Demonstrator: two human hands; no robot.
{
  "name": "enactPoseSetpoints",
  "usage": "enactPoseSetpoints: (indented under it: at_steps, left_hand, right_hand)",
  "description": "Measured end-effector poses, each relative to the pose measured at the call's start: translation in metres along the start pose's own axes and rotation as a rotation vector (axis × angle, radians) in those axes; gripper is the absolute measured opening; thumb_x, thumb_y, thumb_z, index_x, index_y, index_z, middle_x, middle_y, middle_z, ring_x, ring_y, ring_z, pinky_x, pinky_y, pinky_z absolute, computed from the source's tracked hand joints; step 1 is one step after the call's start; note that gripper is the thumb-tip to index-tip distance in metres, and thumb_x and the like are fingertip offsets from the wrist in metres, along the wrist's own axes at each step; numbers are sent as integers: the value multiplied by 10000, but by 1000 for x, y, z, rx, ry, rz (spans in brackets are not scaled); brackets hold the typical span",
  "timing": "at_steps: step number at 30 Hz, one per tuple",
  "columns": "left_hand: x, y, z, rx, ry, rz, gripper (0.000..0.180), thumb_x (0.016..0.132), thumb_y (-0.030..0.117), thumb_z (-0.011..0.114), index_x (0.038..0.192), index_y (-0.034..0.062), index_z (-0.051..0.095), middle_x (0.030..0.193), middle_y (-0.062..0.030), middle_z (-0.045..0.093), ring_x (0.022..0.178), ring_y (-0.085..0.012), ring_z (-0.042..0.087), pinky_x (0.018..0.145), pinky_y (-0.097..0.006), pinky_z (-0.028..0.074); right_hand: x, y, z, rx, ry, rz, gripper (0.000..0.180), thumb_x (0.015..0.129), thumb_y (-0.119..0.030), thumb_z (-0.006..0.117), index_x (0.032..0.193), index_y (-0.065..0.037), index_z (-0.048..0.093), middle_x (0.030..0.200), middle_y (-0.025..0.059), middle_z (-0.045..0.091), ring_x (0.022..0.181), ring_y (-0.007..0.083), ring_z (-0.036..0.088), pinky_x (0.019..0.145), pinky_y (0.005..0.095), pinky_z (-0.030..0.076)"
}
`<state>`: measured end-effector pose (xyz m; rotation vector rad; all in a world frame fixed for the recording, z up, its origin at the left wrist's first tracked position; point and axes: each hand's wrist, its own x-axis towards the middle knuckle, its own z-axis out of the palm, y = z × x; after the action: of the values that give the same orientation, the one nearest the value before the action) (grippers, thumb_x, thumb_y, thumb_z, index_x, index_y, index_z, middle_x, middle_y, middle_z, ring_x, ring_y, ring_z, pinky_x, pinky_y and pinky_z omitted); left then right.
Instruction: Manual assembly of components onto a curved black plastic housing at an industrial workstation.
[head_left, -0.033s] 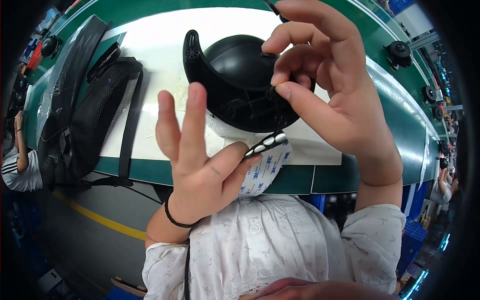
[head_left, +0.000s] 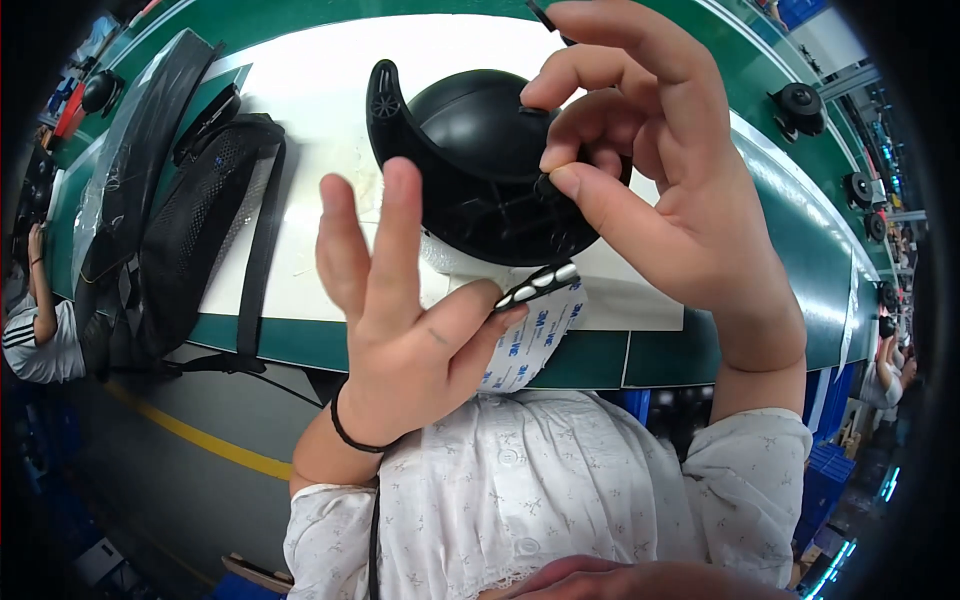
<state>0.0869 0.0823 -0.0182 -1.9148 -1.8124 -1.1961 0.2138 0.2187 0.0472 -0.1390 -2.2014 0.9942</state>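
Observation:
My right hand (head_left: 660,200) grips a black domed plastic housing (head_left: 470,150) with a curved arm, held above the white table mat (head_left: 300,90). Its thumb and forefinger pinch at the housing's lower right rim. My left hand (head_left: 400,320) is just below the housing, index and middle fingers raised. Its thumb and lower fingers pinch a white backing strip (head_left: 530,340) that carries a row of small black and grey oval pads (head_left: 538,285). The strip's top end almost touches the housing's underside. A black band circles my left wrist.
A black backpack (head_left: 190,210) lies on the left of the green-edged table (head_left: 700,345). Several black round parts (head_left: 800,105) sit along the right side. Another person (head_left: 35,320) in a striped top is at far left. A yellow line (head_left: 190,435) crosses the floor.

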Motion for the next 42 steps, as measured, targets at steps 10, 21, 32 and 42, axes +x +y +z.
enactPoseSetpoints:
  at_steps: [10, 21, 32, 42]
  left_hand:
    - [0, -11, 24, -228, 47, -94, 174, 588, 149, 706, 642, 26, 595, 1364, -289, 183, 1273, -459, 127, 972, -528, 184]
    - [5, -2, 9, 5, -29, 25, 129, 647, 176, 696, 704, 63, 671, 1395, -275, 52, 1296, -430, -40, 1028, -486, 6]
    - [7, -3, 15, -206, -33, -74, 118, 643, 63, 665, 756, 29, 675, 1401, -267, -11, 1303, -416, 31, 1019, -387, 194]
    - [10, -2, 11, -114, -65, -6, 155, 665, 89, 680, 805, 24, 675, 1395, -279, -19, 1300, -412, 77, 1011, -359, 214]
  right_hand:
    - [-18, -12, -2, -468, -261, -346, 400, 671, 67, 589, 1040, -46, 484, 988, 208, 573, 821, 311, 604, 694, 332, 501]
    - [-35, 1, 2, -81, -23, -30, 592, 729, 30, 624, 1197, -26, 268, 818, 89, 572, 752, 137, 561, 762, 280, 402]
    - [-54, 5, -4, -785, -95, -298, 343, 810, -120, 554, 1109, -84, 389, 922, 47, 648, 895, 189, 467, 839, 328, 286]
    - [-44, 11, -28, -452, 38, 63, 235, 798, -247, 571, 975, -99, 528, 1280, 198, 378, 1161, 241, 367, 949, 367, 222]
